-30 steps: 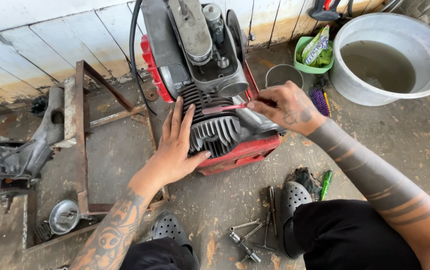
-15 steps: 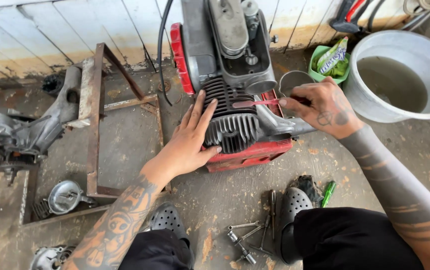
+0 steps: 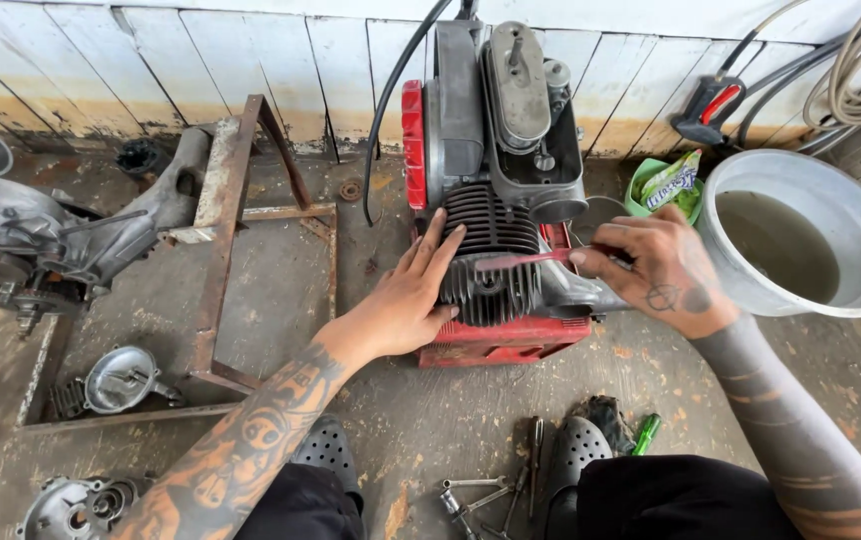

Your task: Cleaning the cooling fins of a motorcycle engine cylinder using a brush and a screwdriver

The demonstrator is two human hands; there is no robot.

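A small grey engine [image 3: 506,150] with black cooling fins lies on a red base [image 3: 506,340] on the concrete floor. My left hand [image 3: 411,295] rests flat, fingers spread, against the left side of the finned cylinder [image 3: 491,225]. My right hand [image 3: 656,270] holds a pink toothbrush [image 3: 521,261] whose head lies across the fins.
A large grey basin of murky water [image 3: 801,235] stands at right, a green tub with a packet [image 3: 666,185] behind it. A rusty metal frame [image 3: 226,250] and engine parts [image 3: 41,240] lie at left. Wrenches [image 3: 486,490] and a green lighter [image 3: 646,433] lie by my feet.
The view has shifted, so the engine sits more central. My right hand has drawn the toothbrush along the fins; my left hand stays on the cylinder.
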